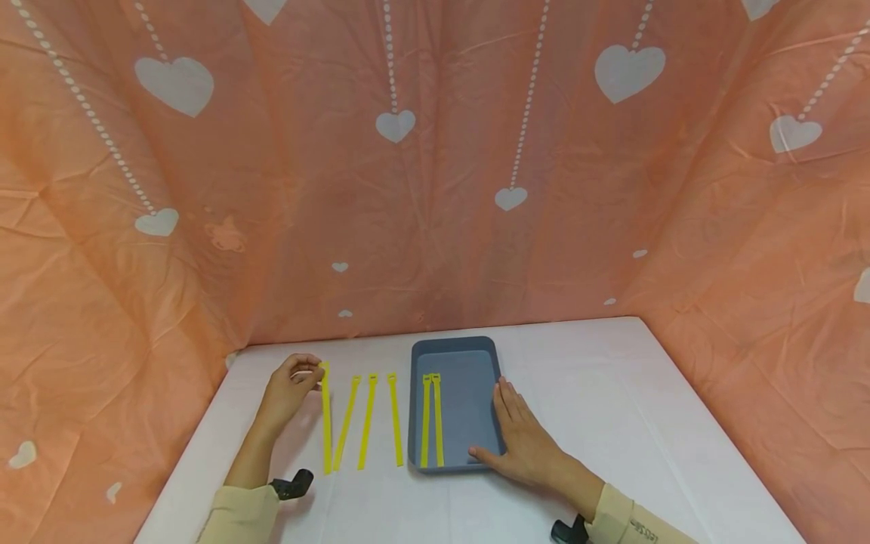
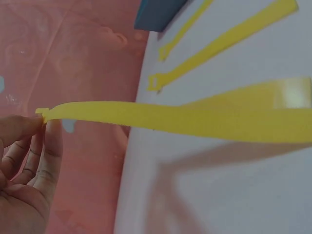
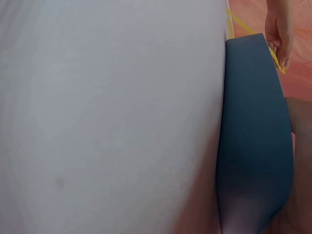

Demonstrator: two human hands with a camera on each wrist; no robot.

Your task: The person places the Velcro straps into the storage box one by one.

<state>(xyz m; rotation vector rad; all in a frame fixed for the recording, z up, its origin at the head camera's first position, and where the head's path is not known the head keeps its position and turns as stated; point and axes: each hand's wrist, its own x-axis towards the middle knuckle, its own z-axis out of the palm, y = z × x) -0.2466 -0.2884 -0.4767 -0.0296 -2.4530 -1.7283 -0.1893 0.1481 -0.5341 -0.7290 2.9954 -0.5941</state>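
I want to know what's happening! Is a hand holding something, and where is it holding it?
The left hand pinches the far tip of a yellow strip. The right hand lies flat against the blue tray, holding nothing.

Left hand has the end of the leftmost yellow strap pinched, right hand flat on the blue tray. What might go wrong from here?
1. The left hand pinches only the tip of the lifted strap; it may slip free.
2. Its far end still rests on the table beside the next strap; dragging could knock that one askew.
3. The right hand rests open on the tray's edge, so a nudge might shift the tray.
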